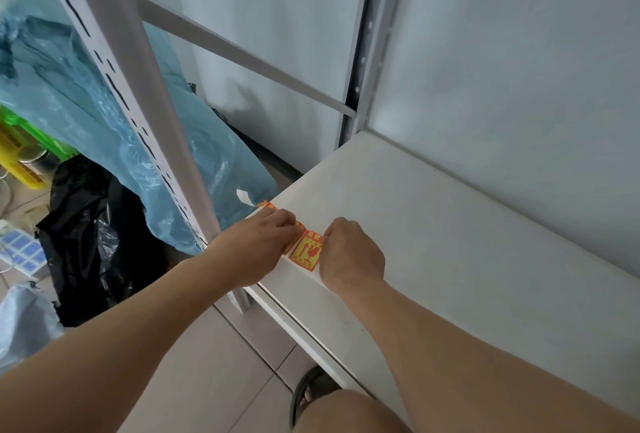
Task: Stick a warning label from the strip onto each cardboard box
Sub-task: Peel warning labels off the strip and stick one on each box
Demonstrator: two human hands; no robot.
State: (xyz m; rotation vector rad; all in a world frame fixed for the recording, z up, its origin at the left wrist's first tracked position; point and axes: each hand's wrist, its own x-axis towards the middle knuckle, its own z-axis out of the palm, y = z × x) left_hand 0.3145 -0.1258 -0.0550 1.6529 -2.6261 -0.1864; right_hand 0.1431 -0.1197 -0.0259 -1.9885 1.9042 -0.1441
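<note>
**Both hands on label strip at shelf corner**

Strip of orange-and-yellow rectangular warning labels (300, 246) lies on the front left corner of a white flat shelf board (450, 224), running diagonally from the corner edge toward the person. One label (307, 251) is fully visible between the two hands, printed with red arrow and glass symbols. A curl of white backing paper (244, 197) sticks up past the far end of the strip, just off the shelf's edge.

Left hand (258, 245) rests on the strip's far part, fingers curled down onto it, covering most of the labels there. Right hand (349, 252) sits just beside the visible label, fingers (334, 228) bent, tips pinching at the label's right edge; exact hold hidden under knuckles. No cardboard box in view.

White perforated metal upright (145, 113) of the shelving frame stands just left of the corner. Behind it, crumpled light-blue plastic sheeting (69, 86) and black plastic bag (93, 224) on the tiled floor (214, 363). Yellow and green plastic crates (20, 152) far left. Grey wall panels (502, 51) behind the shelf. Sandalled foot (310, 394) below shelf edge.
</note>
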